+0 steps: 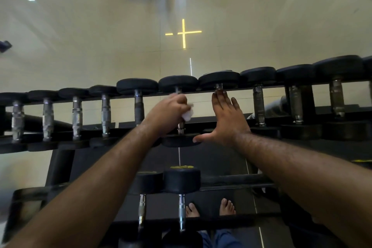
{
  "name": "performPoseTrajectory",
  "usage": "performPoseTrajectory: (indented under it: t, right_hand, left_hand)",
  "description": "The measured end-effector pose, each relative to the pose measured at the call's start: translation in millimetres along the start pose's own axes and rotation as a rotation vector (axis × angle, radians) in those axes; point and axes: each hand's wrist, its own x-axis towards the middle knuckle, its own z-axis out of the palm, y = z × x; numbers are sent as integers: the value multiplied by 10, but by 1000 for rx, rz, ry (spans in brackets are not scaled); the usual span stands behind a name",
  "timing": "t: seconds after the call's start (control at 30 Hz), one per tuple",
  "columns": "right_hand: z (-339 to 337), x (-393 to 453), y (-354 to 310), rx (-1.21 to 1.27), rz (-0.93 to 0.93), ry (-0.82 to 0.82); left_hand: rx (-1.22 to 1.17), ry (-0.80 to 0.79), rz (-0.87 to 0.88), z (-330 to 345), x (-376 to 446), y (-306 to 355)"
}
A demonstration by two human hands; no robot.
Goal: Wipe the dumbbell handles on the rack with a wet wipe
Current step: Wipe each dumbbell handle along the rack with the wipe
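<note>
White wet wipe [188,114] in left hand [169,112] fingers, on handle [180,126]

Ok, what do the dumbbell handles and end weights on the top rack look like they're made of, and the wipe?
Dumbbell handles: bare metal, probably steel, with grey shine and dull worn patches. End weights: matte black, no glare, likely rubber-coated. Wet wipe gripped by the left hand: thin white crumpled sheet, paper or nonwoven fabric; cannot tell which.

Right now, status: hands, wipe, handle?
Left hand grips wet wipe around dumbbell handle. Right hand open, flat over next dumbbell. Nothing blocking.
</note>
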Motion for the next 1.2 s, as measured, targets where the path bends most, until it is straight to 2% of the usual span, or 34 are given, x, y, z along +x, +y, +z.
performPoseTrajectory:
  t: [0.03,0.07,0.1,0.23,0.3,0.4,0.47,0.53,0.57,0.6,0.73,0.87,0.93,1.03,1.13,1.2]
  right_hand:
    - [-10,-6,-8,-4,2,0]
    - [-15,-10,-14,-5,4,2]
    - [-19,-15,-17,-4,5,3]
    - [-37,-25,-29,5,2,0]
    - [-42,-31,-30,-3,6,-4]
    - [-46,-40,-35,-12,10,-2]
    - [-49,-45,-33,-13,10,-7]
    - [-51,-38,-29,-16,13,-9]
    - [-55,-36,-31,-16,11,-13]
    - [-53,-33,-35,-15,9,-12]
    - [-60,-32,-47,-2,12,-9]
    - [-53,-29,-54,-4,14,-14]
    - [-46,-30,-51,-10,17,-14]
    - [-51,-27,-43,-3,12,-19]
    - [-66,-34,-49,-2,10,-15]
    - [-67,-35,-49,0,6,-11]
  left_hand:
    - [67,100,-38,31,62,10]
    - [135,134,-62,24,129,48]
    - [185,86,-61,28,191,94]
    - [133,-470,74,17,229,288]
    - [-7,-551,-5,-26,145,258]
    - [-276,-632,-237,-274,-13,-3]
    - [-419,-548,-359,-412,-119,-168]
    - [-527,-321,-470,-405,-124,-136]
    - [-541,-268,-473,-357,-89,-35]
    - [-524,-281,-440,-280,-45,94]
    - [-397,-515,-264,-89,76,428]
    - [-506,-656,-317,-412,-131,51]
    - [-516,-631,-394,-592,-273,-173]
    - [-461,-492,-540,-523,-328,-204]
    - [-353,-565,-611,-270,-293,109]
    - [-299,-540,-612,-261,-288,259]
